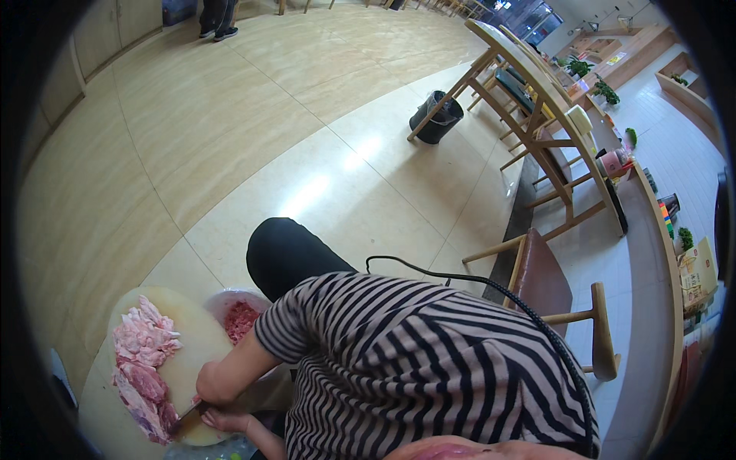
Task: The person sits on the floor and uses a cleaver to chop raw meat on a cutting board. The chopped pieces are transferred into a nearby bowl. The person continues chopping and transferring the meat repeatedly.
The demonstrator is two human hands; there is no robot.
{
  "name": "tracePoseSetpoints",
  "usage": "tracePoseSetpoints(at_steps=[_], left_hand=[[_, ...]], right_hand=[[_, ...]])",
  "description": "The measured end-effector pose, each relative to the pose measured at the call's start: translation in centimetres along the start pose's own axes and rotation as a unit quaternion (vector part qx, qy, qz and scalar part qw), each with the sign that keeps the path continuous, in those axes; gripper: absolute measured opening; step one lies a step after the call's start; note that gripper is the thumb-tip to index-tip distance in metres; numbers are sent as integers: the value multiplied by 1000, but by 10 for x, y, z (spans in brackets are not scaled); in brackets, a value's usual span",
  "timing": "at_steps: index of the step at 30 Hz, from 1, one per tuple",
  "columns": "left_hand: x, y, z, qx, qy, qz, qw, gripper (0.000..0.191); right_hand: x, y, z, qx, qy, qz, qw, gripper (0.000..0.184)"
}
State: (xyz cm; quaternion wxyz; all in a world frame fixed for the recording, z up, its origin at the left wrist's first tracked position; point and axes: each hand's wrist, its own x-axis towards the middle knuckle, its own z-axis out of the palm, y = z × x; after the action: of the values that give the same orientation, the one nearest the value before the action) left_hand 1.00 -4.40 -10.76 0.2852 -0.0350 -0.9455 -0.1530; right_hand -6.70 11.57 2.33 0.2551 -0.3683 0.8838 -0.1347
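My right arm, bent, reaches over the edge of a round pale cutting board (195, 333) at the lower left and hides most of my right hand. A knife (188, 415) comes out from below that arm, its blade at the dark red end of the raw meat (146, 382). My left hand (221, 420) lies close beside the knife with fingers curled; whether it grips anything is unclear. Pale, fatty raw pieces (146, 333) lie farther up the board. A white bowl (215, 299) of minced red meat (240, 321) stands beside the board, partly behind my arm.
A clear plastic bag (201, 451) lies beside the board's lower edge. A dark-handled blade (62, 376) is at the far left. Behind my striped shirt stands a wooden chair (543, 276). A black bin (436, 121) stands by the high table (532, 86). A person's legs (217, 20) show at the top.
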Motion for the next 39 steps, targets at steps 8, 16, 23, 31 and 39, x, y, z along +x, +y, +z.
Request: tracePoseSetpoints(at_steps=[8,16,23,31,39], left_hand=[[1,1,1,-66,15,-41,997,21],[-7,-2,6,57,-65,-8,996,42],[13,37,-11,-6,36,-119,992,10],[22,27,-41,13,77,-162,984,14],[34,30,-46,57,80,-209,973,24]], right_hand=[[-40,28,10,-24,11,-41,999,22],[-16,-10,-17,151,46,-38,987,20],[-81,22,-36,-46,-42,52,997,20],[-71,31,-51,-29,-12,16,999,19],[-80,48,-65,11,36,9,999,23]])
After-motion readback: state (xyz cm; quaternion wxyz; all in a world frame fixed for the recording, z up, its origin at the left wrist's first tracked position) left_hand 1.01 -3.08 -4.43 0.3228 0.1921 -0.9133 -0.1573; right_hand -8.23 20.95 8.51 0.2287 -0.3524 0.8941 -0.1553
